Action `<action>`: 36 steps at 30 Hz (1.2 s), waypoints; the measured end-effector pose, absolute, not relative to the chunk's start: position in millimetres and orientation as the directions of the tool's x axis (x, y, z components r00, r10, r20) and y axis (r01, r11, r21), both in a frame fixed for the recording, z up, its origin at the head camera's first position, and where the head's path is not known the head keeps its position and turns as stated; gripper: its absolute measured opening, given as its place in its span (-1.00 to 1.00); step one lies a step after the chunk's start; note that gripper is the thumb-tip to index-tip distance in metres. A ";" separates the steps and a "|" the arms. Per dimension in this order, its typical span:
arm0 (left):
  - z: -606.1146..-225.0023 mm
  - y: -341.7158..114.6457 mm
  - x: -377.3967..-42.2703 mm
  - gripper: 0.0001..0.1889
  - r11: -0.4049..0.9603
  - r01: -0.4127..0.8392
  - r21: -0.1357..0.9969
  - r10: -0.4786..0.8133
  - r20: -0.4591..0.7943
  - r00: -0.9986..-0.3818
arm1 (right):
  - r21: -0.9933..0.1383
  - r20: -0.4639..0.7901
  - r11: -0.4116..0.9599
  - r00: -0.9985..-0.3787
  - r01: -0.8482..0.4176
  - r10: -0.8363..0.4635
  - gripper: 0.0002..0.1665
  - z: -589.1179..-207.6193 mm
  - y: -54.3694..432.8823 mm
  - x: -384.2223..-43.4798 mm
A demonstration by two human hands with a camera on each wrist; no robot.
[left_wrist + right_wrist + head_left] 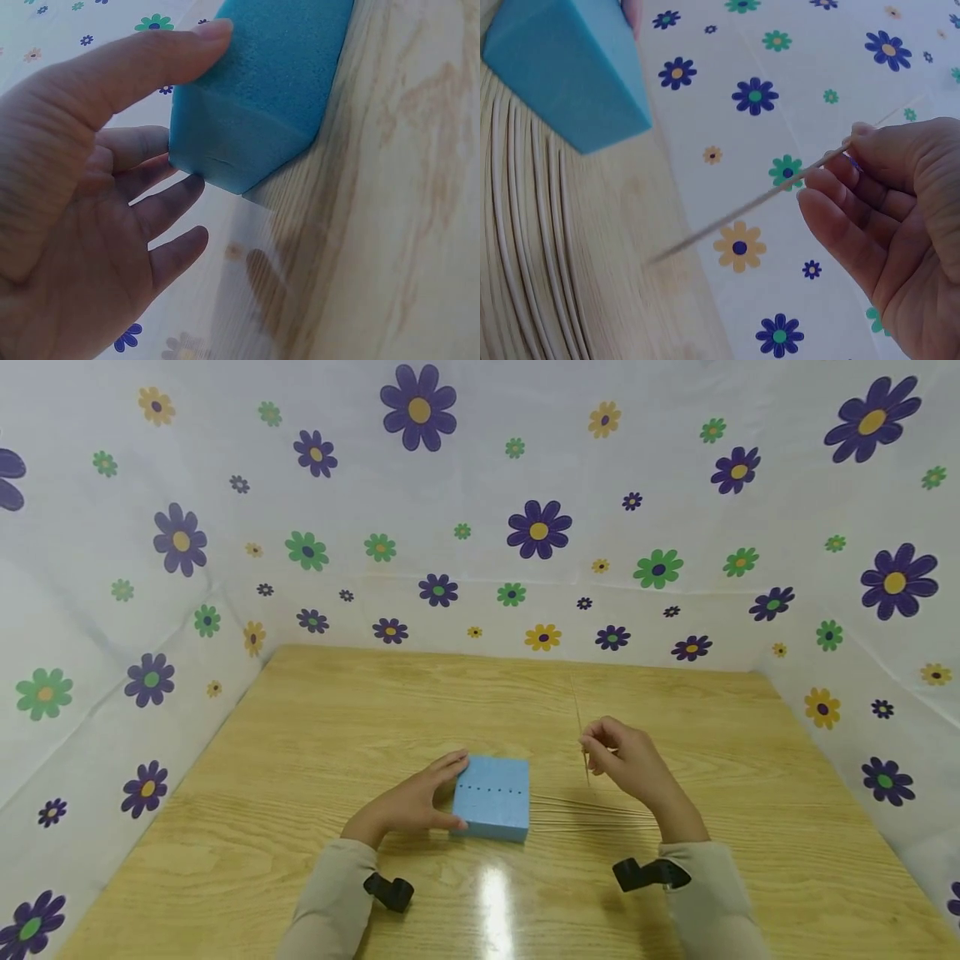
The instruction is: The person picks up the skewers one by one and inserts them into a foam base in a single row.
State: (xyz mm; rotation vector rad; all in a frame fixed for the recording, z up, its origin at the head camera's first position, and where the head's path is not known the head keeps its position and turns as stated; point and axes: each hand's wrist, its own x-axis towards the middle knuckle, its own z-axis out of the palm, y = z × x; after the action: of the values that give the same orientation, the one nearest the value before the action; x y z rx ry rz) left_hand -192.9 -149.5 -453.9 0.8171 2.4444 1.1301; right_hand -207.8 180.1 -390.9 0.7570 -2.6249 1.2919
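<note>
A blue foam block (491, 814) lies on the table, with a row of several small dark dots (490, 790) across its top. My left hand (412, 802) holds it at its left side, thumb at the near edge and fingers at the far one. In the left wrist view the thumb presses on one face of the block (262, 67), and the lower fingers are spread loosely. Above the table, right of the block, my right hand (633, 764) pinches a thin wooden stick (742, 211) between thumb and fingertips. Both ends of that stick stick out past the fingers.
Several more thin sticks (592, 807) lie side by side on the wooden table (360, 710), stretching right from the block and passing under my right wrist. A white flowered cloth (465, 468) encloses the table at the back and both sides.
</note>
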 end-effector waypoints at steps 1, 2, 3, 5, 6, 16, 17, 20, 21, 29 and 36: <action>-454.0 -149.5 -192.9 -0.01 0.522 0.363 0.772 0.620 -0.051 -0.783 | -0.719 0.328 0.492 -0.864 -0.490 -0.381 -0.91 -390.1 177.4 -207.8; -454.1 -149.5 -193.0 -0.01 0.525 0.362 0.770 0.619 -0.053 -0.783 | -0.725 0.339 0.478 -0.861 -0.496 -0.380 -0.91 -389.4 174.8 -207.9; -454.2 -149.5 -193.0 -0.01 0.529 0.362 0.768 0.618 -0.056 -0.784 | -0.730 0.349 0.463 -0.857 -0.503 -0.380 -0.91 -388.6 172.1 -207.8; -454.0 -149.4 -192.8 -0.01 0.533 0.360 0.766 0.616 -0.060 -0.785 | -0.738 0.362 0.440 -0.851 -0.511 -0.381 -0.90 -387.2 167.1 -207.6; -453.9 -149.3 -192.7 -0.01 0.532 0.358 0.767 0.616 -0.060 -0.786 | -0.739 0.367 0.433 -0.848 -0.516 -0.382 -0.90 -386.6 164.8 -207.5; -453.6 -149.1 -192.3 -0.01 0.528 0.367 0.766 0.624 -0.056 -0.779 | -0.764 0.388 0.379 -0.841 -0.522 -0.376 -0.92 -382.1 144.4 -205.9; -454.1 -149.3 -192.6 -0.01 0.527 0.369 0.765 0.625 -0.055 -0.779 | -0.765 0.390 0.373 -0.839 -0.525 -0.379 -0.92 -381.4 142.1 -205.8; -454.7 -149.7 -193.6 -0.01 0.526 0.369 0.766 0.626 -0.055 -0.778 | -0.770 0.401 0.347 -0.829 -0.535 -0.390 -0.93 -379.7 134.6 -205.7; -454.8 -149.8 -193.8 -0.01 0.524 0.368 0.768 0.626 -0.054 -0.778 | -0.773 0.405 0.336 -0.826 -0.538 -0.392 -0.94 -379.1 131.9 -205.4; -454.7 -151.1 -193.6 -0.01 0.515 0.356 0.780 0.618 -0.051 -0.784 | -0.778 0.441 0.265 -0.796 -0.570 -0.415 -0.94 -383.1 108.3 -206.6; -452.9 -149.7 -194.5 -0.02 0.521 0.355 0.776 0.611 -0.048 -0.790 | -0.771 0.476 0.210 -0.763 -0.602 -0.437 -0.95 -384.0 90.7 -207.2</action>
State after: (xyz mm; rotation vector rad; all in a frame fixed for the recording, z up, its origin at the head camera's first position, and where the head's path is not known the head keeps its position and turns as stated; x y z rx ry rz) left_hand -194.5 -149.7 -452.9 0.8053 2.4496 1.1434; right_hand -207.2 90.7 -384.0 1.0054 -2.3182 1.5924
